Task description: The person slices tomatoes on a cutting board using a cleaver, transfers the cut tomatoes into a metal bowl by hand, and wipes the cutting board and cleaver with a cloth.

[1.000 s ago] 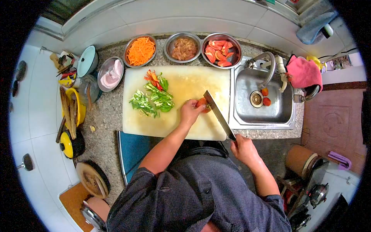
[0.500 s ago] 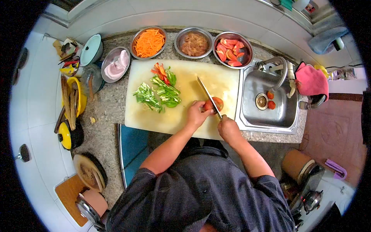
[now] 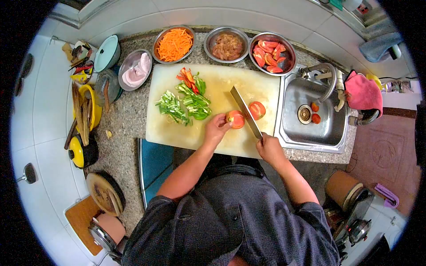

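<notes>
My right hand [image 3: 271, 149] grips the handle of a kitchen knife [image 3: 245, 111], its blade slanting up and left across the cutting board [image 3: 177, 139]. Left of the blade, my left hand [image 3: 217, 128] has its fingers closed on a tomato half [image 3: 235, 119], cut face showing. Another tomato half [image 3: 257, 110] lies on the blade's other side with its cut face up. Farther left on the board are sliced green peppers [image 3: 196, 105], a pile of chopped pale green strips [image 3: 171, 107] and red pepper strips [image 3: 187, 80].
Behind the board stand bowls of shredded carrot [image 3: 175, 45], brownish sliced meat [image 3: 227, 47] and tomato wedges [image 3: 269, 55]. A bowl with pale pink meat [image 3: 137, 73] is at left. Two red pieces lie in the sink [image 3: 326, 128] at right. A yellow-lidded pot [image 3: 76, 153] stands left.
The tomato under the knife is now in two halves, set apart. My left hand has moved left with one half, and the knife has shifted slightly right.
</notes>
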The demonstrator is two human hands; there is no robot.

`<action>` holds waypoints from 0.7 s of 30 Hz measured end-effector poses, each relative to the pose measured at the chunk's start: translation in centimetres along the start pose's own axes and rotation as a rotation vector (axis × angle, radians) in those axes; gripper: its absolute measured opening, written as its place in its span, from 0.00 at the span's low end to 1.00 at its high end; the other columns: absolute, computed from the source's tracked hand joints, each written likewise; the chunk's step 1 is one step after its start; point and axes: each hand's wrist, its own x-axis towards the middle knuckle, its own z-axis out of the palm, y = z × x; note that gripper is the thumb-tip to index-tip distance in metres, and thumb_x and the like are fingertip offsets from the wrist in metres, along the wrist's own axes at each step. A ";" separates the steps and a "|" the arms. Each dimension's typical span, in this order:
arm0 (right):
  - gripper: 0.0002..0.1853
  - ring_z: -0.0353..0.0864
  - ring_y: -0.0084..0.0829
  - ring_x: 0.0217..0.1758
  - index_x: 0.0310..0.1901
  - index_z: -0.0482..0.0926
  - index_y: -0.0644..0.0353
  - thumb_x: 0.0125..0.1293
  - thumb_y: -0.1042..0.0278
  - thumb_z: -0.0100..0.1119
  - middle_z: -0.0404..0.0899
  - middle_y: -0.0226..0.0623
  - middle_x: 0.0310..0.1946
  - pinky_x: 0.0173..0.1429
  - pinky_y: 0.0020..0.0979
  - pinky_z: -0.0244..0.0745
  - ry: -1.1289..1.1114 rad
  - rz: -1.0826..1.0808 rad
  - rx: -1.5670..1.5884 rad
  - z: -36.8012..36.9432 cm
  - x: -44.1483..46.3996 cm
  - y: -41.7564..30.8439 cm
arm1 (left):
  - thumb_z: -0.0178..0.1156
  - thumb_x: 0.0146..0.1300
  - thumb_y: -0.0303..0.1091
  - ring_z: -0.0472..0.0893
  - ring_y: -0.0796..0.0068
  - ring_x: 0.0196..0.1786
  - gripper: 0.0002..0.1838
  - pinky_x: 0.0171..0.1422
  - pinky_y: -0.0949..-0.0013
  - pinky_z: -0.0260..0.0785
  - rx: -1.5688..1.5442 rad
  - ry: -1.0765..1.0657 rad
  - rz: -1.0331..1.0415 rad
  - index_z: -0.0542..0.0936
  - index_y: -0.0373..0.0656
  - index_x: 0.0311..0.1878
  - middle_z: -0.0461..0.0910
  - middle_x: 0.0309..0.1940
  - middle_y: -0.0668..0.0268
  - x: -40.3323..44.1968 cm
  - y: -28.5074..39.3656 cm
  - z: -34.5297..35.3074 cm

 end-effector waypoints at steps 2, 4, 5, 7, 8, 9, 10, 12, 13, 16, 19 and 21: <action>0.13 0.80 0.58 0.30 0.40 0.77 0.70 0.57 0.69 0.55 0.78 0.59 0.25 0.39 0.50 0.76 0.000 0.002 0.017 -0.1 -1.1 0.3 | 0.64 0.61 0.24 0.81 0.72 0.48 0.18 0.53 0.71 0.74 0.052 0.042 0.036 0.75 0.33 0.55 0.81 0.48 0.58 0.0 0.0 0.3; 0.12 0.80 0.58 0.30 0.40 0.77 0.70 0.57 0.70 0.55 0.78 0.59 0.24 0.39 0.50 0.76 0.001 0.006 0.034 -0.3 -2.1 0.6 | 0.65 0.60 0.24 0.81 0.72 0.47 0.18 0.53 0.71 0.74 0.091 0.077 -0.010 0.76 0.33 0.53 0.82 0.46 0.58 0.1 1.4 0.7; 0.12 0.80 0.58 0.30 0.39 0.77 0.70 0.57 0.71 0.54 0.78 0.59 0.25 0.39 0.50 0.76 -0.030 0.039 0.012 -0.5 -2.5 0.9 | 0.66 0.59 0.24 0.81 0.73 0.46 0.17 0.52 0.72 0.74 0.128 0.111 -0.055 0.77 0.33 0.51 0.82 0.45 0.59 0.2 2.1 0.9; 0.11 0.80 0.58 0.31 0.39 0.76 0.69 0.56 0.72 0.53 0.78 0.59 0.25 0.39 0.50 0.76 -0.061 0.075 -0.008 -0.9 -2.9 1.0 | 0.66 0.59 0.24 0.82 0.73 0.45 0.16 0.51 0.72 0.74 0.137 0.111 -0.026 0.78 0.33 0.50 0.83 0.43 0.59 0.8 1.8 0.9; 0.10 0.80 0.58 0.31 0.38 0.76 0.69 0.57 0.72 0.53 0.78 0.59 0.24 0.39 0.50 0.76 -0.063 0.074 -0.008 -1.3 -3.1 0.9 | 0.66 0.58 0.24 0.82 0.74 0.43 0.14 0.50 0.73 0.75 0.145 0.113 0.006 0.79 0.33 0.48 0.84 0.41 0.59 1.0 1.6 0.9; 0.10 0.80 0.57 0.31 0.38 0.76 0.69 0.57 0.73 0.53 0.78 0.59 0.24 0.39 0.50 0.76 -0.064 0.074 -0.008 -1.6 -3.3 0.8 | 0.66 0.58 0.24 0.82 0.74 0.43 0.14 0.50 0.73 0.75 0.144 0.110 0.005 0.79 0.33 0.48 0.84 0.41 0.59 1.1 1.3 1.0; 0.10 0.80 0.57 0.31 0.38 0.76 0.69 0.57 0.73 0.53 0.78 0.59 0.24 0.39 0.50 0.76 -0.063 0.077 -0.009 -1.8 -3.3 0.7 | 0.66 0.58 0.24 0.82 0.74 0.41 0.14 0.49 0.72 0.75 0.190 0.124 0.037 0.79 0.32 0.48 0.84 0.39 0.59 1.3 1.0 1.1; 0.11 0.80 0.56 0.31 0.41 0.77 0.69 0.58 0.72 0.54 0.79 0.58 0.26 0.39 0.50 0.76 -0.022 0.055 -0.066 -1.9 -3.3 0.3 | 0.67 0.58 0.24 0.82 0.74 0.40 0.14 0.47 0.72 0.76 0.238 0.137 0.069 0.80 0.32 0.47 0.84 0.38 0.60 1.4 1.1 1.3; 0.11 0.80 0.56 0.31 0.41 0.77 0.69 0.58 0.72 0.54 0.79 0.58 0.26 0.39 0.50 0.76 -0.023 0.057 -0.064 -1.8 -3.4 0.0 | 0.68 0.57 0.26 0.83 0.74 0.39 0.14 0.46 0.72 0.76 0.294 0.147 0.088 0.80 0.32 0.46 0.84 0.37 0.60 1.2 1.4 1.5; 0.13 0.81 0.56 0.31 0.46 0.77 0.67 0.60 0.72 0.54 0.80 0.57 0.28 0.38 0.50 0.77 0.070 0.051 -0.042 -2.1 -3.8 -0.8 | 0.69 0.56 0.27 0.83 0.74 0.38 0.14 0.44 0.71 0.76 0.378 0.162 0.084 0.80 0.31 0.44 0.84 0.36 0.59 0.9 2.6 2.0; 0.15 0.81 0.55 0.31 0.50 0.76 0.66 0.61 0.72 0.54 0.80 0.57 0.31 0.37 0.49 0.77 0.033 0.026 -0.095 -2.7 -4.2 -1.4 | 0.69 0.56 0.28 0.83 0.74 0.37 0.14 0.43 0.71 0.76 0.388 0.177 0.072 0.80 0.32 0.42 0.84 0.35 0.58 1.1 2.4 2.1; 0.15 0.81 0.55 0.31 0.49 0.75 0.68 0.61 0.72 0.54 0.80 0.57 0.30 0.36 0.49 0.77 0.000 0.030 -0.121 -2.7 -4.4 -1.6 | 0.69 0.56 0.29 0.83 0.74 0.37 0.13 0.43 0.71 0.76 0.366 0.187 0.076 0.80 0.32 0.42 0.84 0.34 0.58 1.3 2.2 2.2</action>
